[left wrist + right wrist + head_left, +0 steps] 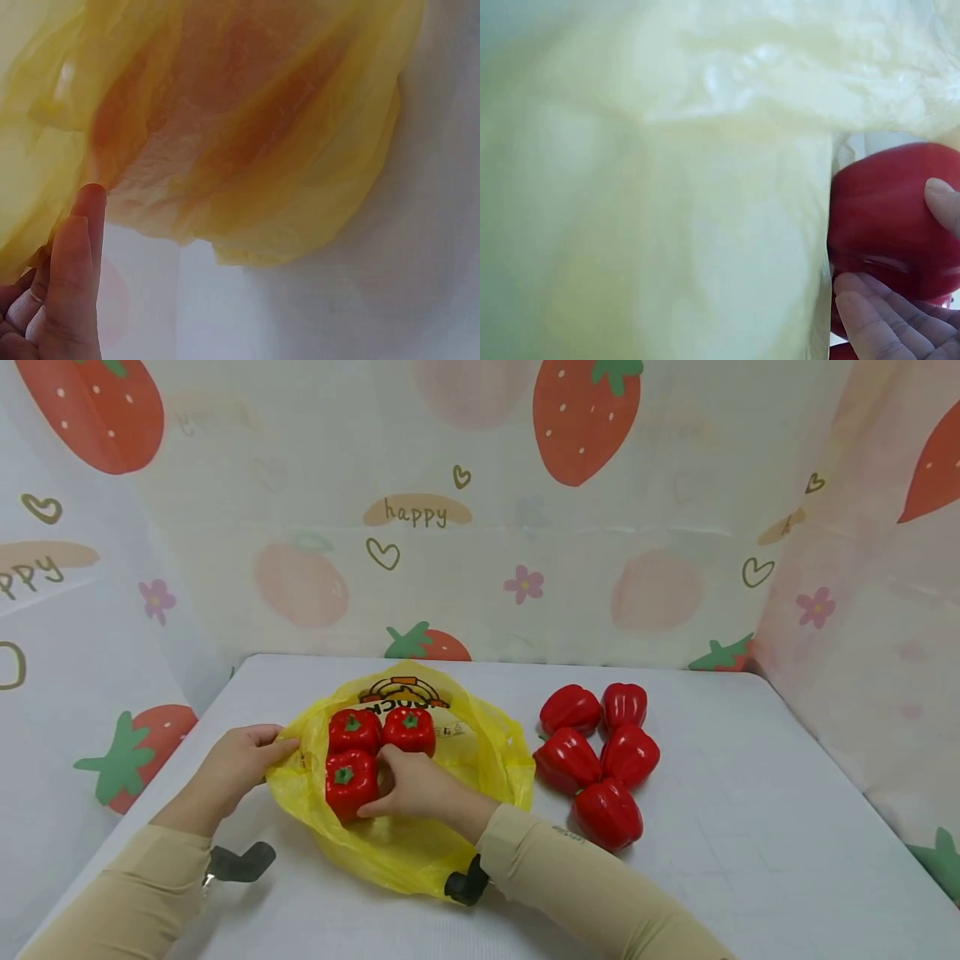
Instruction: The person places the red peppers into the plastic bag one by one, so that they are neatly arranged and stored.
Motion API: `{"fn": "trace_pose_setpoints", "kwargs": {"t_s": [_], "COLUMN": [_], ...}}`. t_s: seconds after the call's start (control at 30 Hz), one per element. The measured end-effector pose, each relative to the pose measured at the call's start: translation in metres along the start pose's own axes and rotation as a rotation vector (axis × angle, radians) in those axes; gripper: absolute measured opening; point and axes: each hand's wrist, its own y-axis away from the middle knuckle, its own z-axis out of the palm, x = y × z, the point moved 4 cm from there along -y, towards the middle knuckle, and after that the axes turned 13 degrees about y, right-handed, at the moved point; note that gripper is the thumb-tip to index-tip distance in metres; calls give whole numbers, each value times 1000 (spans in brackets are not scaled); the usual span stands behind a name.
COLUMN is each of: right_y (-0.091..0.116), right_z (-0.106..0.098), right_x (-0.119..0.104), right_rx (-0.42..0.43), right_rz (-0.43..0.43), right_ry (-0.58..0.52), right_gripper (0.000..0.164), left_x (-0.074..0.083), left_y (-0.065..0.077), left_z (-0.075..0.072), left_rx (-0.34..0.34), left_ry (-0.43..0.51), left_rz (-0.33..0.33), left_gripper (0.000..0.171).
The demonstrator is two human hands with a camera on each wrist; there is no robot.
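Observation:
A yellow plastic bag (504, 739) lies with its mouth spread wide on the white table. At its left rim my left hand (238, 764) pinches the thin film between thumb and fingers. Reaching inside from the right, my right hand (420, 787) holds a red bell pepper (349, 787) with a green stem, thumb on the near side. Two more red bell peppers stand behind it, a left one (355, 728) and a right one (410, 729). In the right wrist view, bag film covers most of the picture, and the held pepper (892, 217) shows at the right edge.
Several red bell peppers (609, 814) lie grouped on the table (750, 827) to the right of the bag. Dark wrist-camera mounts (242, 864) hang under both forearms. A printed strawberry cloth (570, 543) surrounds the back and sides.

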Motion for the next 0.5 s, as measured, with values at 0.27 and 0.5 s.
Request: {"fn": "trace_pose_setpoints", "kwargs": {"t_s": [0.27, 0.5], "right_y": [-1, 1], "right_z": [0, -3], "right_x": [-2, 0], "right_rx": [20, 21], "right_rz": [6, 13], "right_ry": [3, -13], "right_gripper": [49, 52], "left_x": [1, 1], "left_y": [0, 1], "left_z": [0, 1], "left_rx": [0, -3], "left_ry": [-1, 10], "left_rz": [-10, 1], "left_gripper": [61, 59]}}
